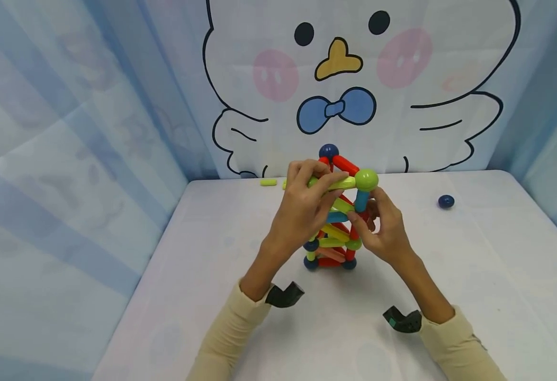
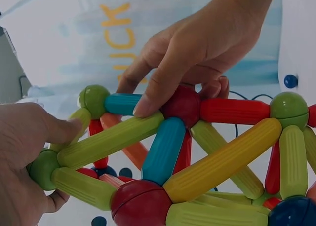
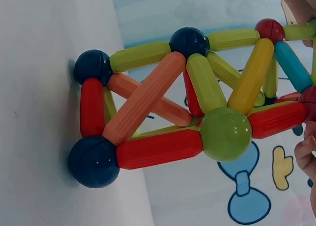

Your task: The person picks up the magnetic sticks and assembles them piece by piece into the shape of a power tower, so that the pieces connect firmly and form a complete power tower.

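Observation:
A tower (image 1: 335, 243) of magnetic rods and balls stands upright on the table, its base resting on dark blue balls (image 3: 94, 162). My left hand (image 1: 302, 206) is at the upper part, pinching a light green magnetic rod (image 2: 76, 132) that runs to a green ball (image 1: 366, 180). Another green ball (image 2: 43, 169) sits against that hand's palm side. Lower on the right, my right hand (image 1: 387, 230) grips a dark red ball (image 2: 181, 106), its thumb against the rods beside it. A blue rod (image 1: 361, 200) links this ball to the upper green one. Fingers partly cover these joints.
A loose dark blue ball (image 1: 446, 201) lies on the table to the right. At the back edge, left of the tower, is a loose green rod (image 1: 268, 182). A printed curtain (image 1: 278, 143) hangs right behind the table (image 1: 188, 296).

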The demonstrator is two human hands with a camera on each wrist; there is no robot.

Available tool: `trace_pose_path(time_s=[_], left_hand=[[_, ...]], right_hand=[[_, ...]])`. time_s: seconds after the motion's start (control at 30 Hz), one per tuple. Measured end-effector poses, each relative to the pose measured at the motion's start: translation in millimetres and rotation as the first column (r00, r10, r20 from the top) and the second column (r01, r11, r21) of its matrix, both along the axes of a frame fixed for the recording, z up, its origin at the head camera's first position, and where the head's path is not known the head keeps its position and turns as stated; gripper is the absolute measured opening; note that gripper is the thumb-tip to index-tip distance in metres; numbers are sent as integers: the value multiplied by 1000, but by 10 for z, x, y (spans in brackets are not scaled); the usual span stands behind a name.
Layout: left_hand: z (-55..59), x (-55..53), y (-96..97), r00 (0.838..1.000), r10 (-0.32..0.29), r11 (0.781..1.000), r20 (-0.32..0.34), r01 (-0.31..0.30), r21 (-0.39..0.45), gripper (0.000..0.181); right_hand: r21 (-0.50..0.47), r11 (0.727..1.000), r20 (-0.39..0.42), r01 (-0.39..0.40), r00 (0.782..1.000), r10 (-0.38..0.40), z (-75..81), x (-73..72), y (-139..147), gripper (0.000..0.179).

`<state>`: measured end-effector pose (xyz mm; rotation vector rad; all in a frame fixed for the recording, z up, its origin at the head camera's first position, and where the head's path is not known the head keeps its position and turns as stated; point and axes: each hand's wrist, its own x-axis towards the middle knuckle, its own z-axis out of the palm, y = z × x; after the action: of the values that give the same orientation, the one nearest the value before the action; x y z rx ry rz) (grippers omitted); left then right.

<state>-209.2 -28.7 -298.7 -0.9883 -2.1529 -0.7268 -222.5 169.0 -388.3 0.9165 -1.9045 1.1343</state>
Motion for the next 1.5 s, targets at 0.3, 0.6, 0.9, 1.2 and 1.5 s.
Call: trace_pose_path(time_s=[0.3, 0.6, 0.9, 1.2, 1.5], left_hand=[[-135, -123, -94, 989, -118, 924, 86, 78, 375, 50], [-666, -883, -564, 840, 41, 863, 542, -303, 404, 34], [-1386, -1570, -723, 595, 342, 925, 727, -348, -151, 27], [-1627, -1763, -563, 486, 482, 868, 729, -380, -320, 45], [-1690, -1725, -430, 506, 566, 823, 650, -387, -416, 27]], right_hand=[[56, 998, 90, -4, 996, -1, -6, 22, 73, 65], [91, 995, 162, 37, 985, -52, -25, 7, 103, 44], [58, 998, 147, 18, 989, -27, -76, -24, 122, 36], [50, 999, 175, 2, 984, -11, -97, -30, 93, 38], [52, 999, 165, 12, 986, -20, -104, -18, 141, 35]])
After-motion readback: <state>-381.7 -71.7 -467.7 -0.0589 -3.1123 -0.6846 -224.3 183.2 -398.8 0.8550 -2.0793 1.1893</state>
